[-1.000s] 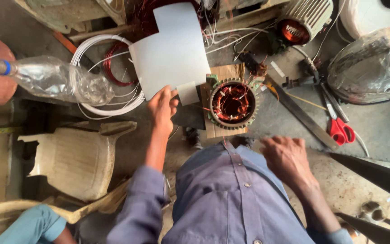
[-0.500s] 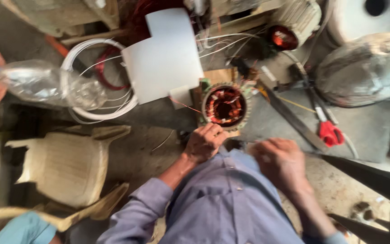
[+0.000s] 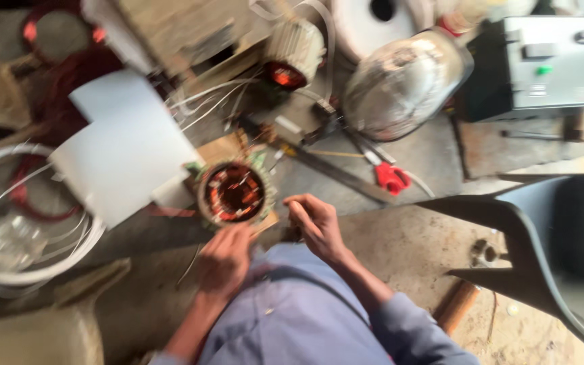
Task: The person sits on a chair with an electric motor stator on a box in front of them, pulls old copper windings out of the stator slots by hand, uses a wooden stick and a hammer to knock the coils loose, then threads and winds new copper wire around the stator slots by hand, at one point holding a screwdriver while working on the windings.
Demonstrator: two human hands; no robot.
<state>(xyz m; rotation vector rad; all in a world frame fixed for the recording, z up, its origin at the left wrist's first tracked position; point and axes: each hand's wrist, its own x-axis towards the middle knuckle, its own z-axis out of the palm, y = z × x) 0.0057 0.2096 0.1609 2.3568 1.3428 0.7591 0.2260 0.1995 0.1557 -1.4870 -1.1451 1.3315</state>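
Head view now: left hand [image 3: 224,260] has slid under the copper-wound stator [image 3: 234,194], fingers touching its lower rim, grip unclear; right hand [image 3: 315,226] has come up beside it, fingertips pinched narrow. Stator sits mid concrete floor [image 3: 400,243], white sheet [image 3: 123,152] left, red scissors [image 3: 390,177] right.

Motor stator [image 3: 234,192] between paper sheet [image 3: 123,152] at left and scissors [image 3: 390,177] at right.
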